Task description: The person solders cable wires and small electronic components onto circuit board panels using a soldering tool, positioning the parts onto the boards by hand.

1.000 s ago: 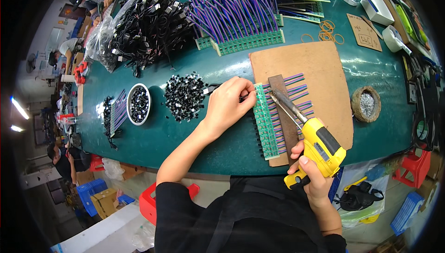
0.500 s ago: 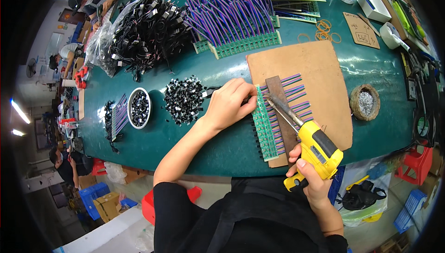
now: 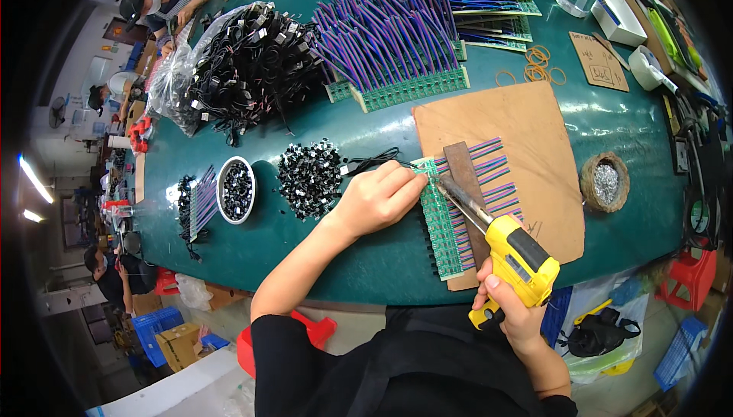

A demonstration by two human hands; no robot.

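Note:
My right hand (image 3: pixel 513 306) grips a yellow soldering gun (image 3: pixel 523 260), its tip close to the upper part of a green circuit board strip (image 3: pixel 439 226). At the strip's upper left edge, my left hand (image 3: pixel 382 199) is closed in a pinch on a thin black cable (image 3: pixel 374 159); its fingertips hide the exact grip. The cable's loop lies behind the knuckles. Rows of purple, blue and dark wires (image 3: pixel 495 176) leave the strip's right side, under a brown bar (image 3: pixel 464 176). Strip and bar lie on a tan board (image 3: pixel 534 134).
Left of my hand are a heap of small black connectors (image 3: pixel 309 179) and a white bowl (image 3: pixel 222 188) of them. Behind lie a black cable bundle (image 3: pixel 252 73) and stacked wired boards (image 3: pixel 412 92). A round holder with silvery shavings (image 3: pixel 605 182) sits right. A co-worker (image 3: pixel 164 1) sits far left.
My left hand has opened no gap in its pinch but sits slightly lower against the strip; more of the black cable shows behind it. The view has shifted slightly, and the soldering gun stays at the strip.

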